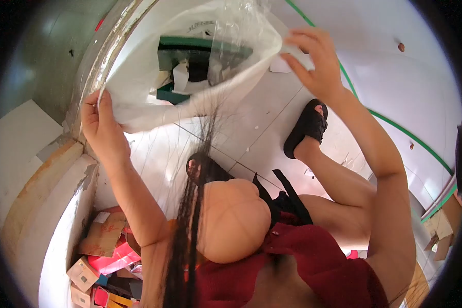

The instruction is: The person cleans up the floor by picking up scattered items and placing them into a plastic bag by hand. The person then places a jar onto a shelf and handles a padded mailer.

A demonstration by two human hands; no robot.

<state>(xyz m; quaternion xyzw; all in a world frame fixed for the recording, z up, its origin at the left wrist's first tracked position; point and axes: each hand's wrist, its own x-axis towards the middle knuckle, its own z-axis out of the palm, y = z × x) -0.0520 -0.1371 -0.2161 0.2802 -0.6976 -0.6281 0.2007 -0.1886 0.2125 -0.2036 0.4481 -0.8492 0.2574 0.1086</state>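
Note:
A large white translucent plastic bag [241, 92] is spread wide in front of me. My left hand [105, 131] is closed in a pinch on the bag's rim at the left. My right hand [318, 64] is beside the opposite edge of the bag, thumb and fingers apart and curved, with no clear grip on the plastic. Through the bag's mouth I see a dark green box [177, 56], with white paper [180, 77] and something black near it. A clear plastic film [231, 51] hangs over part of the box.
Cardboard boxes and red packaging [110, 246] are piled at lower left, next to a worn white curved edge [69, 226]. Tiled floor [267, 118] runs between my feet in black sandals [308, 128]. A white panel with green trim [395, 77] stands at right. Strands of hair hang across the view.

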